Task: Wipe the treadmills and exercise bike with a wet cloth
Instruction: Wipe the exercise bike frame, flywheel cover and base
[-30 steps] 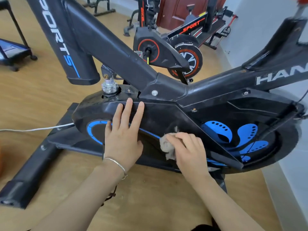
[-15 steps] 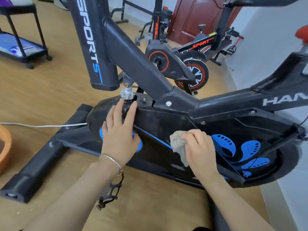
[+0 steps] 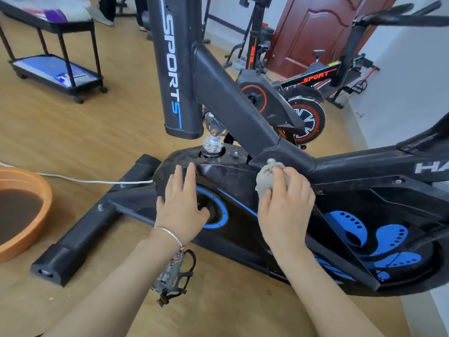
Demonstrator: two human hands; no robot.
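Observation:
A black exercise bike (image 3: 243, 117) with blue trim fills the middle of the view, its side cover low on the wooden floor. My left hand (image 3: 181, 205) lies flat with straight fingers on the cover, over the blue ring at the crank. My right hand (image 3: 285, 203) grips a bunched grey cloth (image 3: 266, 176) and presses it against the cover's top edge, where the frame tubes join. The cloth's lower part is hidden under my fingers.
An orange basin (image 3: 31, 215) of brown water sits on the floor at the left. A white cable (image 3: 97, 181) runs to the bike. A second bike (image 3: 301, 103) with red trim stands behind, near a brown door (image 3: 315, 27). A black wheeled rack (image 3: 56, 71) is far left.
My right hand has carried the cloth up from the lower middle of the cover to its top edge at the frame joint. My left hand slid down over the blue ring.

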